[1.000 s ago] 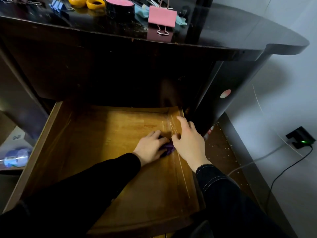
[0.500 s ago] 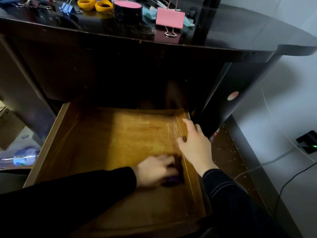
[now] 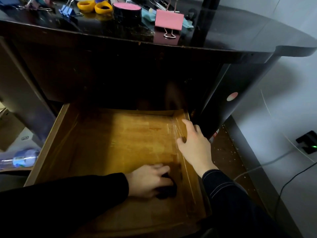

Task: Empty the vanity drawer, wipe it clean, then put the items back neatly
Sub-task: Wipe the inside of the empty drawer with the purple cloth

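Drawer: the drawer [image 3: 56, 141] is pulled out below the dark vanity top [image 3: 248, 36], lower centre of the frame; its rear edge sits in shadow under the top.
Drawer edges: left wall runs diagonally from centre left down to lower left; right wall runs from the centre down to lower right; the front rail crosses the bottom, partly behind the sleeves.
Open room: bare wood shows from the left wall across to the hands and back to the rear wall.
Left hand: the left hand [image 3: 149, 181] is low on the drawer floor, right of centre, near the right wall but apart from it; its fingers are curled down over the dark cloth [image 3: 169, 188], pressing it to the wood. Both are blurred.
Right hand: the right hand [image 3: 195, 148] holds the drawer's right wall, forefinger laid along the top edge, other fingers bent over the outer side, thumb bent against the inner face.
Right of the drawer: dark cabinet side bearing one round pink sticker [image 3: 232, 96], then a strip of speckled floor and the pale wall.
Counts on the top: one pink binder clip [image 3: 169, 19], one blue binder clip [image 3: 67, 12], one pair of scissors [image 3: 94, 6] with two yellow loops, one round black tin [image 3: 127, 12] with a pink lid; the heap at far upper left is too cut off to count.
Left margin: one plastic bottle [image 3: 20, 158] lying on its side.
Right margin: one black plug block [image 3: 307, 141] with a green light, cables trailing down.
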A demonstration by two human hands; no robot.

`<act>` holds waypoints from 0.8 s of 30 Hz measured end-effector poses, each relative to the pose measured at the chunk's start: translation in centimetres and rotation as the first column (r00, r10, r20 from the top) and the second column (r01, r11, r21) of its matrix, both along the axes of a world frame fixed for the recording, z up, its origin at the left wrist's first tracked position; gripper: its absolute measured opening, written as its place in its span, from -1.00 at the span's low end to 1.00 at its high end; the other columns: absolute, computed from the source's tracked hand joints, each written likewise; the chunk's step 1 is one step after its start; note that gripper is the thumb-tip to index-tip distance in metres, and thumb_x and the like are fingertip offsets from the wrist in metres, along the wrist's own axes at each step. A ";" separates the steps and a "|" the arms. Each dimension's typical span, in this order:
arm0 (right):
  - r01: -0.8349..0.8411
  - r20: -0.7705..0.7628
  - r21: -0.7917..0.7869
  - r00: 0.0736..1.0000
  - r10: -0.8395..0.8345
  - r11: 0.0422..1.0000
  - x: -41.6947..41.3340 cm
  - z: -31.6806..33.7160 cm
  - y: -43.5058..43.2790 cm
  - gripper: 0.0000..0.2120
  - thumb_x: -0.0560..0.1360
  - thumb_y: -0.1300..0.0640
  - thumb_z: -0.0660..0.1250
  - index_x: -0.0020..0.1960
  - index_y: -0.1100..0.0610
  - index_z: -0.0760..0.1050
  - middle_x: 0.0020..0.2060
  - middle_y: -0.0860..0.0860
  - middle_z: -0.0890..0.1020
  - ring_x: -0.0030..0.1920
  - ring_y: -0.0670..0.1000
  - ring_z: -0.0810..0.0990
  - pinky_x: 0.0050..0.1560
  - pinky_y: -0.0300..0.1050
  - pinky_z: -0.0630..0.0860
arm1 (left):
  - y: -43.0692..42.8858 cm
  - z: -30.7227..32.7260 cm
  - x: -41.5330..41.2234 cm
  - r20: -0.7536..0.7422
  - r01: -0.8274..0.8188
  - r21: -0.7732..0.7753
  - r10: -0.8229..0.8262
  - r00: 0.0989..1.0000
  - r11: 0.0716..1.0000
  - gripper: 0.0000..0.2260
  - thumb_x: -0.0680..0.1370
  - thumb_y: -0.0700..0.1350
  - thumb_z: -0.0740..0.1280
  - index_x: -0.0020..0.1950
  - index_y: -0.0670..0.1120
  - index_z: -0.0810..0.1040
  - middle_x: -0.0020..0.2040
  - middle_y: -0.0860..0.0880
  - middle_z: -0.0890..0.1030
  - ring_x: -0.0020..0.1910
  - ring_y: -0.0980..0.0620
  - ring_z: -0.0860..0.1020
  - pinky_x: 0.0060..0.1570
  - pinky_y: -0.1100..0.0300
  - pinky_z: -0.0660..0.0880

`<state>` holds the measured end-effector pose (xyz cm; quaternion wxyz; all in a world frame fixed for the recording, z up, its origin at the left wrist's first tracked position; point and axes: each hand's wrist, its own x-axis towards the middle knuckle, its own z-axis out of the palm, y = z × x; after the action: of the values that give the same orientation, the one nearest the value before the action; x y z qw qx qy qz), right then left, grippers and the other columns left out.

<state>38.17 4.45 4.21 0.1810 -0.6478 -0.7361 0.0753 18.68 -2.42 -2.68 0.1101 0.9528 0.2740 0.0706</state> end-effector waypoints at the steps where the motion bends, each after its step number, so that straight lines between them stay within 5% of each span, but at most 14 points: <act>1: 0.000 0.005 0.001 1.000 0.000 1.000 0.0 0.0 0.0 -0.41 0.58 0.00 0.28 0.54 -0.11 0.12 0.31 0.07 0.45 -0.28 -0.01 0.60 -0.27 -0.06 0.63 | 0.1 0.2 -0.5 -0.013 0.053 0.040 -0.053 0.999 0.998 -0.67 0.54 -0.02 0.28 0.31 0.05 0.49 0.15 -0.06 0.45 0.03 -0.06 0.47 -0.19 0.08 0.51; 3: 0.005 0.012 0.001 1.000 -0.005 1.000 0.0 -0.1 0.1 -0.41 0.58 0.00 0.28 0.53 -0.11 0.12 0.31 0.07 0.45 -0.27 -0.01 0.60 -0.27 -0.09 0.61 | 2.3 0.6 -1.2 -0.036 0.029 0.111 -0.025 0.999 0.993 -0.68 0.55 -0.03 0.28 0.31 0.06 0.51 0.14 -0.07 0.47 0.05 -0.07 0.48 -0.18 0.08 0.52; 5: 0.006 0.003 -0.003 1.000 -0.006 1.000 0.0 -0.1 0.0 -0.42 0.59 0.00 0.28 0.53 -0.12 0.12 0.31 0.07 0.45 -0.25 0.01 0.61 -0.23 -0.06 0.63 | 6.1 1.0 -1.4 -0.036 -0.168 0.110 0.173 0.984 0.980 -0.68 0.60 0.01 0.29 0.36 0.07 0.49 0.20 -0.08 0.46 0.14 -0.11 0.47 0.01 0.03 0.52; 10: 0.017 -0.002 -0.011 1.000 -0.017 1.000 0.0 0.0 0.0 -0.43 0.59 0.00 0.27 0.53 -0.13 0.12 0.31 0.06 0.45 -0.24 0.01 0.61 -0.21 -0.03 0.65 | 12.8 0.9 0.3 0.059 -0.713 -0.004 0.712 0.699 0.701 -0.65 0.59 0.00 0.32 0.38 0.04 0.47 0.22 -0.09 0.44 0.21 -0.17 0.44 0.12 -0.01 0.50; 12: 0.006 -0.005 0.000 1.000 -0.006 1.000 0.0 0.0 -0.1 -0.43 0.59 0.01 0.27 0.53 -0.12 0.13 0.29 0.05 0.46 -0.25 0.01 0.61 -0.23 -0.04 0.64 | 12.2 0.3 1.5 0.089 -0.723 -0.013 0.721 0.687 0.691 -0.65 0.57 -0.01 0.33 0.36 0.03 0.48 0.17 -0.08 0.43 0.17 -0.17 0.45 0.06 -0.03 0.52; 17: -0.001 -0.002 0.011 1.000 0.001 1.000 0.1 -0.1 -0.1 -0.42 0.57 -0.02 0.28 0.52 -0.13 0.13 0.30 0.07 0.46 -0.24 0.03 0.62 -0.24 -0.05 0.63 | 6.7 -0.9 0.5 0.101 -0.405 -0.056 0.409 0.907 0.913 -0.65 0.52 0.01 0.37 0.30 0.04 0.50 0.12 -0.05 0.42 0.03 -0.10 0.49 -0.06 0.07 0.49; 20: -0.001 0.007 0.016 1.000 0.001 1.000 0.0 -0.3 0.0 -0.41 0.57 -0.02 0.29 0.52 -0.13 0.12 0.30 0.07 0.46 -0.25 0.03 0.62 -0.25 -0.03 0.64 | 5.9 -1.0 -1.1 0.004 -0.245 -0.004 0.245 0.969 0.969 -0.65 0.54 0.03 0.35 0.32 0.08 0.46 0.17 -0.05 0.42 0.04 -0.08 0.48 -0.07 0.07 0.50; 24: -0.003 0.000 0.018 1.000 0.003 1.000 0.0 -0.4 0.1 -0.42 0.57 -0.01 0.29 0.51 -0.14 0.11 0.28 0.06 0.46 -0.26 0.01 0.61 -0.25 -0.04 0.65 | 11.4 0.1 -1.5 -0.016 -0.446 0.111 0.450 0.893 0.888 -0.62 0.59 0.06 0.31 0.40 0.06 0.43 0.27 -0.09 0.43 0.18 -0.16 0.48 0.10 -0.01 0.51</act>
<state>38.17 4.51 3.84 0.1865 -0.6451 -0.7378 0.0691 17.19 8.97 -2.54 0.0353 0.8696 0.4844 0.0884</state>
